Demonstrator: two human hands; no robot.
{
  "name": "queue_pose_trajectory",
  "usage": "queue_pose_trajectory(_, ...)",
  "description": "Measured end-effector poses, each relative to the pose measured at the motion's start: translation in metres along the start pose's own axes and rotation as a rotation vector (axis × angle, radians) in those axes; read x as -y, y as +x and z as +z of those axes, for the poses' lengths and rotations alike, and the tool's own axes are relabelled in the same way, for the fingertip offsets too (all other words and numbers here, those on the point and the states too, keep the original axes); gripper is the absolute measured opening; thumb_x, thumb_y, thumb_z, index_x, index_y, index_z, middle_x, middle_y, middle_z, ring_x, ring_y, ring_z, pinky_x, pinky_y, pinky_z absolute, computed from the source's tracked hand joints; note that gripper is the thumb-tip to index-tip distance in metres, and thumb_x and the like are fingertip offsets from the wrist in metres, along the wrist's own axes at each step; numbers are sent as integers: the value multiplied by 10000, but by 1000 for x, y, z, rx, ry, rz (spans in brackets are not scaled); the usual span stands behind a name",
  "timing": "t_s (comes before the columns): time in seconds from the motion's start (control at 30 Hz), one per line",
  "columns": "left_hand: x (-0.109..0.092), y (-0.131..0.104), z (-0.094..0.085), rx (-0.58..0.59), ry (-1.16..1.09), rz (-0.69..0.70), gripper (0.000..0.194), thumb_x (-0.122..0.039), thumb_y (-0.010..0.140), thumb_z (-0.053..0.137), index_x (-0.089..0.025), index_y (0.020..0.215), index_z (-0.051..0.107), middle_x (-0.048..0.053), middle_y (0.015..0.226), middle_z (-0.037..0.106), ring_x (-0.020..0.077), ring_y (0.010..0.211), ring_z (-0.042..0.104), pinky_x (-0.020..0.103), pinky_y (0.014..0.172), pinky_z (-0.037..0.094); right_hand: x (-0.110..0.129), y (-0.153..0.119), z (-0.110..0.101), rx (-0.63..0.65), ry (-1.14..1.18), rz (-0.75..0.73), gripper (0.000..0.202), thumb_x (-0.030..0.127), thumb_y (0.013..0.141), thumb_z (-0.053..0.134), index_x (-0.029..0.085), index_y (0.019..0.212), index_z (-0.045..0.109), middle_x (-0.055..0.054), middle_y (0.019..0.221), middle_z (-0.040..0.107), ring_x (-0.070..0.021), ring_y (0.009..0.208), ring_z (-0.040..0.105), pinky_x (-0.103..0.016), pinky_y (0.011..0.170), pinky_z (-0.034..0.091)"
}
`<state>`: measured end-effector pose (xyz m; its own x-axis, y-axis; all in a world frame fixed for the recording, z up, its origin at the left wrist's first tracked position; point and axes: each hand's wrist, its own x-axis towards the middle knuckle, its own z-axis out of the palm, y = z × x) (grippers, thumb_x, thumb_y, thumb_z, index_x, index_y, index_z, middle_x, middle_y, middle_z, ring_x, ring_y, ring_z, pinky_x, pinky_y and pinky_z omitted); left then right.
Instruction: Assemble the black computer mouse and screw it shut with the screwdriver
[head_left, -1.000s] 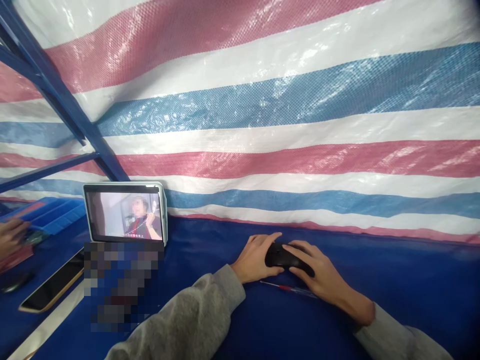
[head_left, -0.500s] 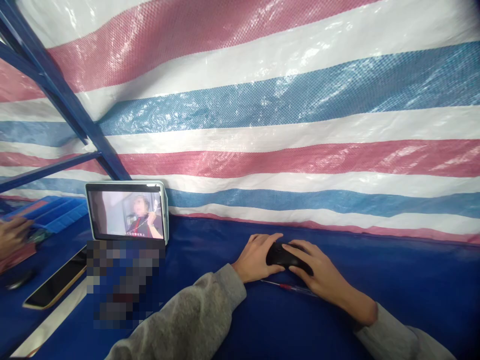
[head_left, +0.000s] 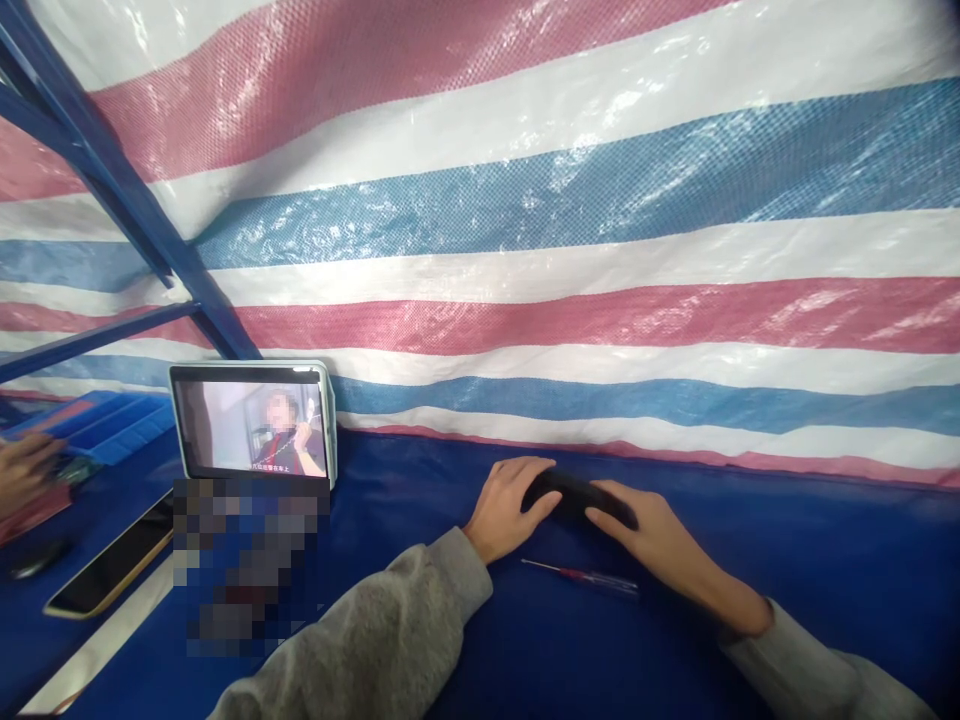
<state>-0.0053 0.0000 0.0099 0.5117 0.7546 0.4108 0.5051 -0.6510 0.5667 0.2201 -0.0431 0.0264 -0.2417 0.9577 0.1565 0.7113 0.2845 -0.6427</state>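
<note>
Nearest, noted slim screwdriver [head_left: 581, 577] lying loose on blue counter [head_left: 810, 560]. Just beyond, found black object [head_left: 579, 493] gripped at opposite ends by left hand [head_left: 501, 512] and right hand [head_left: 661, 530], thumbs on near side. Judged at two-handed handling step; calls next for even, steady support.

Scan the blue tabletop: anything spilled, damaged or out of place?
Nothing stands out; no spill shows. A slim, red-and-clear screwdriver lies flat on the blue tabletop; the black, rounded object between left hand and right hand is too blurred to check for damage.
</note>
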Motion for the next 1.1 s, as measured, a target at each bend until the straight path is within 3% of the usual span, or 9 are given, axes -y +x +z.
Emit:
queue_pose_trajectory(0.1,0,-1,0,65,28,106,424,-393,929,564,-269,1328,491,48,1380,505,218,1275,466,379,1089,346,7,0,0,30,32,68,403,535,901,454,189,882,660,-23,784,693,-181,702,625,-306,665,490)
queue_pose_trajectory(0.23,-1,-1,1,113,68,168,474,-431,900,598,-264,1333,502,79,1354,512,256,1265,470,421,1080,342,6,0,6,13,-50,86,439,525,916,424,192,667,565,6,637,616,-142,598,550,-269,578,416)
queue_pose_trajectory(0.4,0,0,1,149,62,174,390,-409,952,535,-289,1323,530,65,1308,562,228,1204,531,393,1042,373,11,-2,-2,-172,-364,99,402,480,917,429,213,623,493,2,578,576,-149,547,525,-282,546,335)
queue_pose_trajectory(0.47,2,1,2,150,55,169,364,-396,971,507,-303,1322,535,51,1322,566,215,1210,534,381,1043,375,19,-6,-9,-16,-384,30,343,432,897,482,219,630,516,6,577,586,-149,544,539,-277,541,320)
queue_pose_trajectory(0.57,4,1,3,158,39,177,349,-382,986,481,-328,1327,531,28,1381,539,215,1282,488,390,1075,352,29,-15,-14,305,-387,-38,144,354,736,687,242,731,597,12,692,660,-177,616,603,-266,540,324)
queue_pose_trajectory(0.7,6,3,4,169,9,173,345,-378,990,472,-326,1326,530,10,1432,494,209,1374,391,412,1122,304,33,-21,-9,423,-470,-41,104,209,711,681,236,791,620,-20,841,697,-218,715,655,-289,589,367)
queue_pose_trajectory(0.8,5,3,3,140,-35,161,338,-363,1014,412,-298,1323,536,12,1415,513,192,1380,385,415,1142,280,32,-18,-12,387,-486,-90,78,183,743,643,237,790,612,-21,880,682,-214,726,655,-296,597,385)
queue_pose_trajectory(0.9,2,3,2,48,-104,135,357,-346,1035,329,-261,1280,574,30,1333,589,191,1313,469,405,1119,317,38,-10,-24,282,-451,-130,32,232,806,597,243,783,616,-18,840,674,-201,707,643,-303,606,396)
queue_pose_trajectory(1.1,-1,-1,-3,-84,-201,90,388,-367,1027,323,-203,1102,667,68,1092,688,211,1056,612,374,968,429,70,13,-60,99,-365,-81,229,379,858,548,258,702,664,-11,662,677,-183,594,613,-294,536,380)
